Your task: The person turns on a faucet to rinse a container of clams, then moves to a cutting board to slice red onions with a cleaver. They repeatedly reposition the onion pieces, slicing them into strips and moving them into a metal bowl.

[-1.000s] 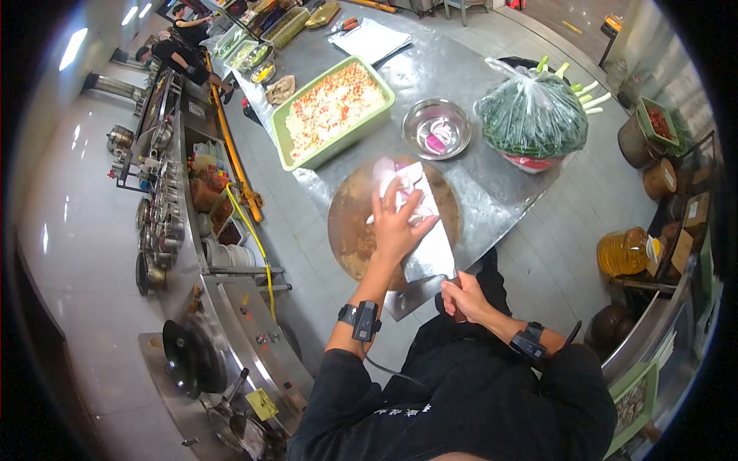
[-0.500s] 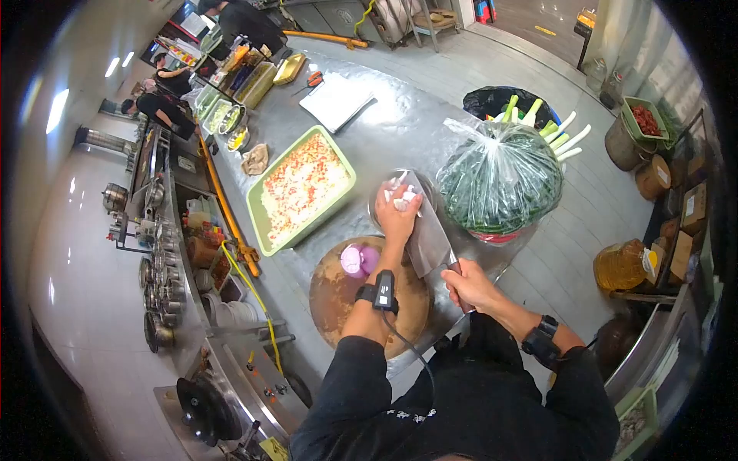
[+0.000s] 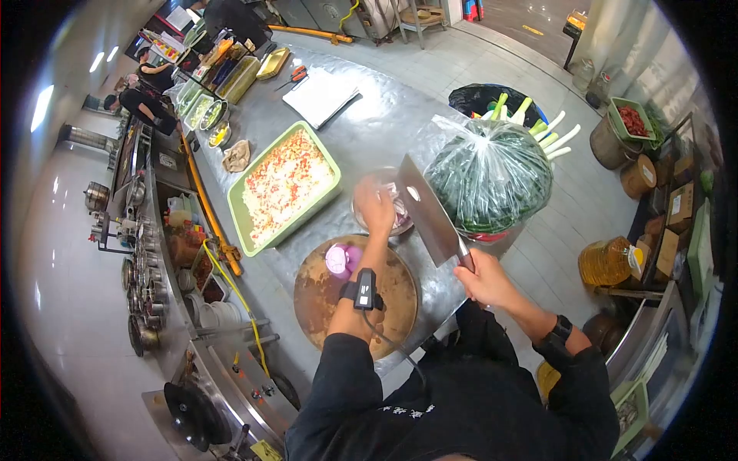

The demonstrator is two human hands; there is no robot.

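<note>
Head view: seemingly clearing broad steel cleaver [image 3: 427,219] over round steel bowl [image 3: 400,221] on desk [image 3: 384,131]. Gripping its handle with right hand [image 3: 483,278]; hovering left hand [image 3: 375,206] curled over bowl, contents unclear. Likely next: reaching for purple onion halves [image 3: 342,260] on round wooden board [image 3: 361,303].

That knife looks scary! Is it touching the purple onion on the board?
Apart. Head view: the cleaver is held beside the bowl, clear of the onion.

The blurred left hand [image 3: 375,206] covered most of the metal bowl [image 3: 405,225]; the handle of the cleaver [image 3: 429,219] lay hidden in the right hand [image 3: 483,280]; the bag of greens [image 3: 492,180] masked part of the black bin [image 3: 480,98]
</note>
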